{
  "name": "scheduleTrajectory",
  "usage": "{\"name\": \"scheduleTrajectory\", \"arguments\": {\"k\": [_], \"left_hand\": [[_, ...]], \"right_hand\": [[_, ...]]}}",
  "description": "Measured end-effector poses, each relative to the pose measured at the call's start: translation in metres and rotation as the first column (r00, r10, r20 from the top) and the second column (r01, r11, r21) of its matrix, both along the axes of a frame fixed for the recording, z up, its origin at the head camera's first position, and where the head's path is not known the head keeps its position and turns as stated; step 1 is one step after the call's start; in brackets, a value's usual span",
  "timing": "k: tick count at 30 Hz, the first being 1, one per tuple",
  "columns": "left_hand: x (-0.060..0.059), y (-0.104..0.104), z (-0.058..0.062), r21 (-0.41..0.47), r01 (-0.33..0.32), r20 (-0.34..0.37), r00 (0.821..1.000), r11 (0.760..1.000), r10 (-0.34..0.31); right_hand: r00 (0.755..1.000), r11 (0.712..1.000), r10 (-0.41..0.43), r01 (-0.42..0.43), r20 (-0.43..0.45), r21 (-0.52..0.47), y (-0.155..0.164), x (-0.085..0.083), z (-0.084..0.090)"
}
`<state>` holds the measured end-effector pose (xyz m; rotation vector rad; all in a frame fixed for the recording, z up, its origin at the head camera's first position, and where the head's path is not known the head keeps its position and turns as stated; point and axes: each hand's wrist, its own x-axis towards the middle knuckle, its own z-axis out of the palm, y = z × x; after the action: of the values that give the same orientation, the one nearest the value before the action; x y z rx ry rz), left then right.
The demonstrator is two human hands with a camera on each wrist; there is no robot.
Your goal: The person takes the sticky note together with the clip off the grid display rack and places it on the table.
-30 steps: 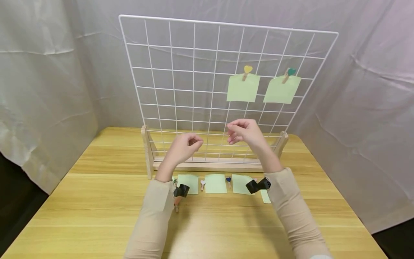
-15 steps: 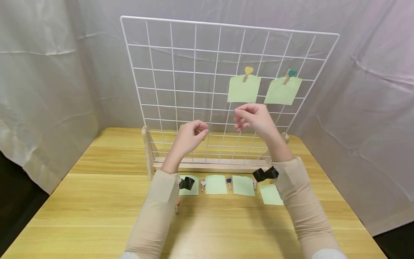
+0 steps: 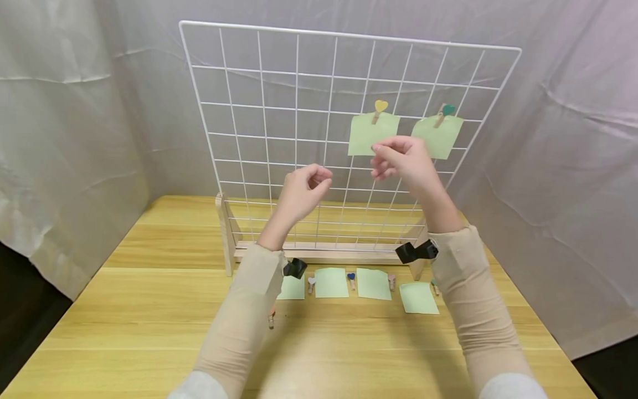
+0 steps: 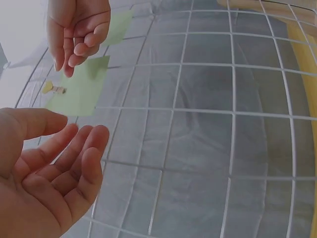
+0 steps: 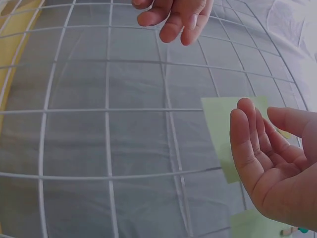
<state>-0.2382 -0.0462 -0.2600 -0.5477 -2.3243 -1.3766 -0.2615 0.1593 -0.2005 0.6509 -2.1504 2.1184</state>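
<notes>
A white wire grid panel (image 3: 279, 111) stands upright in a wooden stand (image 3: 319, 252) on the table. Two green notes hang on it. One note (image 3: 366, 133) is under a yellow heart clip (image 3: 381, 105), the other note (image 3: 441, 138) under a teal heart clip (image 3: 447, 110). My right hand (image 3: 386, 160) is raised just in front of the lower edge of the yellow-clipped note, fingers loosely curled and holding nothing. My left hand (image 3: 314, 177) hovers lower and to the left before the bare grid, also relaxed and holding nothing. The wrist views show the left palm (image 4: 49, 168) and the right palm (image 5: 272, 158) with nothing in them.
Several loose green notes (image 3: 331, 282) lie in a row on the wooden table (image 3: 124, 310) in front of the stand. Small heart clips lie between them, among them a white one (image 3: 311, 282) and a blue one (image 3: 351, 276). Grey cloth hangs behind and at both sides.
Both hands have risen from near the stand's base up along the grid. The right hand has reached the yellow-clipped note, and more of the notes on the table now show.
</notes>
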Motion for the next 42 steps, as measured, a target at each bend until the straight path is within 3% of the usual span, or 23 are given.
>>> {"name": "scheduleTrajectory", "arguments": {"k": [6,25,32,42], "left_hand": [[-0.005,0.009,0.010,0.090,0.005,-0.043,0.999,0.996,-0.001],[-0.019,0.025,0.036,0.165,-0.008,-0.077,0.997,0.986,0.021],[-0.021,0.029,0.041,0.191,-0.051,-0.091,0.993,0.980,0.069],[-0.023,0.031,0.044,0.234,-0.025,-0.108,0.993,0.972,0.052]], "right_hand": [[1.000,1.000,-0.007,0.006,-0.018,-0.027,0.003,-0.002,0.010],[0.992,0.995,-0.086,0.082,-0.095,-0.047,0.006,-0.007,0.040],[0.983,0.992,-0.122,0.119,-0.140,-0.033,0.004,-0.010,0.044],[0.969,0.988,-0.153,0.157,-0.193,0.005,0.002,-0.009,0.051]]}}
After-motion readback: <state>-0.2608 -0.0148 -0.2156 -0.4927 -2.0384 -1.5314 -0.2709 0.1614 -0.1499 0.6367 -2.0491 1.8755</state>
